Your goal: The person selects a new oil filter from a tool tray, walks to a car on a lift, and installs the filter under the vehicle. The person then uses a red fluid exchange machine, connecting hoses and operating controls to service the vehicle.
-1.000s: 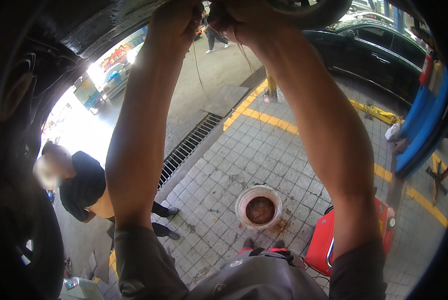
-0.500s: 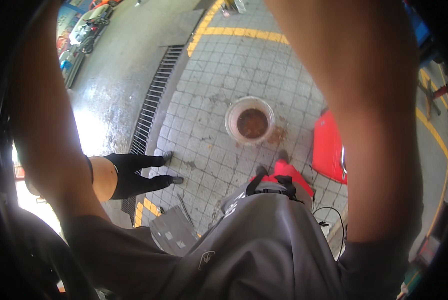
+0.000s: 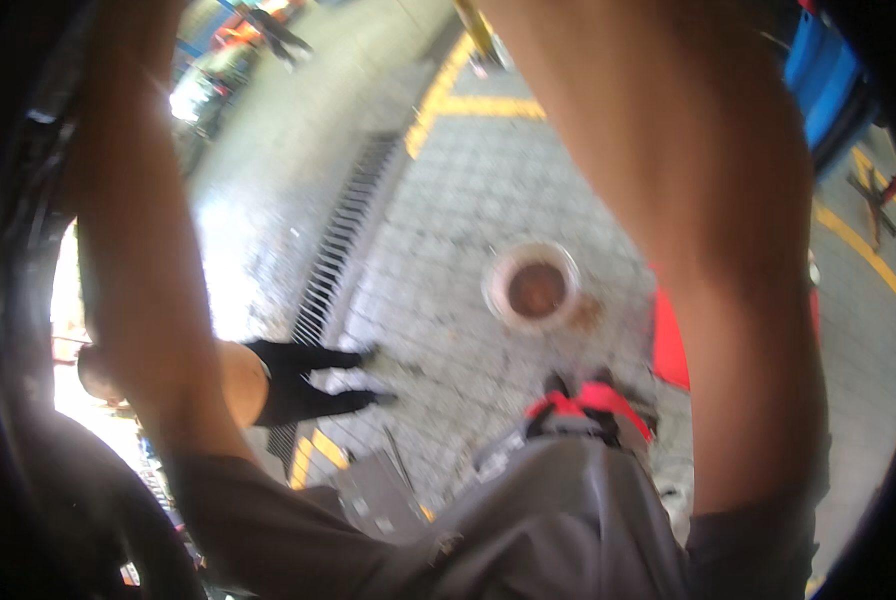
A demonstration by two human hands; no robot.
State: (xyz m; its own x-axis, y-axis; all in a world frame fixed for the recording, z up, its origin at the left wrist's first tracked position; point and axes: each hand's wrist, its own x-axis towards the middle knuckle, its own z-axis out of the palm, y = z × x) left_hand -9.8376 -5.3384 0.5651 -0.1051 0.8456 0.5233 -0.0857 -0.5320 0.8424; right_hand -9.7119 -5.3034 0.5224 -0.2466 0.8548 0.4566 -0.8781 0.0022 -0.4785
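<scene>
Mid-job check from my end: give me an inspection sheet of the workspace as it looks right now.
Surface: grey tiled floor, brown stain beside the bucket.
Work items: bucket, pale, with brown contents; anything held is out of view.
Clutter: grey panel at lower left; red box at right, partly hidden.
Hands: out of view; bare arms reach up past the top edge.
Cables: nothing seen.
Surroundings: drain grate, yellow floor lines, another person at left.

The grey tiled floor point(image 3: 438, 260) bears a bucket point(image 3: 500, 288) of brown liquid point(image 3: 537, 290) beside a stain point(image 3: 588, 313), a red case point(image 3: 670, 342) and a grey board point(image 3: 378, 490)
</scene>
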